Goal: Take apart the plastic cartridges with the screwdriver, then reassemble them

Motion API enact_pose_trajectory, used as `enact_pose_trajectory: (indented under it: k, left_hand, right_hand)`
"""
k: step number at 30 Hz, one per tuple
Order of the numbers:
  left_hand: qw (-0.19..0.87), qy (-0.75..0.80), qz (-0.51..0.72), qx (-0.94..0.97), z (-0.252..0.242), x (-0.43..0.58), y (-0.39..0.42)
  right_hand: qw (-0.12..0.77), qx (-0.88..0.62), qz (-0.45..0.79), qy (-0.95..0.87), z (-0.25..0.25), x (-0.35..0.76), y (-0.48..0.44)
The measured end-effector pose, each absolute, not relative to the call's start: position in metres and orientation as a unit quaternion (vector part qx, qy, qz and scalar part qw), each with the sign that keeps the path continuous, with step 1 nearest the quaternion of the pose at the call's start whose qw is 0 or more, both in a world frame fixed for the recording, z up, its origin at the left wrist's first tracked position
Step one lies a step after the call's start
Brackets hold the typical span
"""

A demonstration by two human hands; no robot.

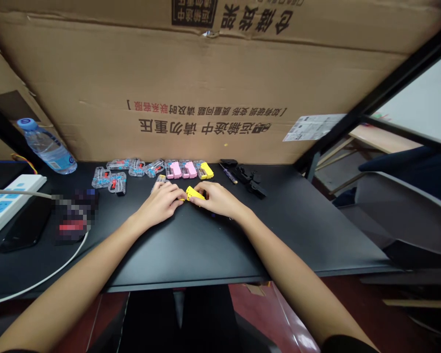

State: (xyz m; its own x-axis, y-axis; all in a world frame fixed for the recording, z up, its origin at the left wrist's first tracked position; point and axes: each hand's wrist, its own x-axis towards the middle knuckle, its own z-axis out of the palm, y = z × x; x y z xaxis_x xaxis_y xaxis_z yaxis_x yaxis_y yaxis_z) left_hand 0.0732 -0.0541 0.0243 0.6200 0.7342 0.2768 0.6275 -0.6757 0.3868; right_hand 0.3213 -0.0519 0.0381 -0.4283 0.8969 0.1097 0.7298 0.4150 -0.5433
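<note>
My right hand (217, 198) is closed around a small yellow plastic piece (193, 193), which looks like a toy's grip shell with little holes in it. Close on its left, my left hand (162, 201) has its fingers bent together, with the tips at the yellow piece's left end. A bit of yellow shows at those fingertips, but what they pinch is mostly hidden. Behind the left knuckles a clear plastic toy piece (159, 182) with a yellow part peeks out; whether the hand grips it I cannot tell.
Along the cardboard (213, 78) lie several clear toy bodies (117, 183), some with pink grips (174, 170) and one with a yellow grip (206, 170). A screwdriver (229, 174) and black parts (253, 182) lie right. Left are a bottle (51, 149), power strip (12, 196), phone (27, 230) and cable.
</note>
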Motion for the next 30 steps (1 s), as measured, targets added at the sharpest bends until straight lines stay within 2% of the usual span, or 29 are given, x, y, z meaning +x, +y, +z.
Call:
enact_pose_trajectory:
  k: [3, 7, 10, 15, 26, 30]
  left_hand:
    - [0.174, 0.394, 0.255, 0.866, 0.027, 0.076, -0.056]
    - [0.385, 0.419, 0.366, 0.736, 0.029, 0.080, -0.055]
    - [0.478, 0.410, 0.409, 0.660, 0.030, 0.081, -0.053]
    - [0.505, 0.409, 0.432, 0.625, 0.030, 0.081, -0.052]
    - [0.495, 0.413, 0.413, 0.644, 0.021, 0.084, -0.052]
    - [0.501, 0.389, 0.414, 0.653, 0.021, 0.085, -0.051]
  right_hand:
    - [0.226, -0.503, 0.217, -0.805, 0.038, 0.319, -0.053]
    - [0.316, -0.492, 0.243, -0.774, 0.034, 0.314, -0.055]
    - [0.368, -0.467, 0.239, -0.768, 0.031, 0.312, -0.055]
    - [0.424, -0.451, 0.219, -0.754, 0.030, 0.312, -0.056]
    - [0.409, -0.428, 0.251, -0.766, 0.023, 0.303, -0.057]
    - [0.401, -0.440, 0.222, -0.772, 0.023, 0.304, -0.057]
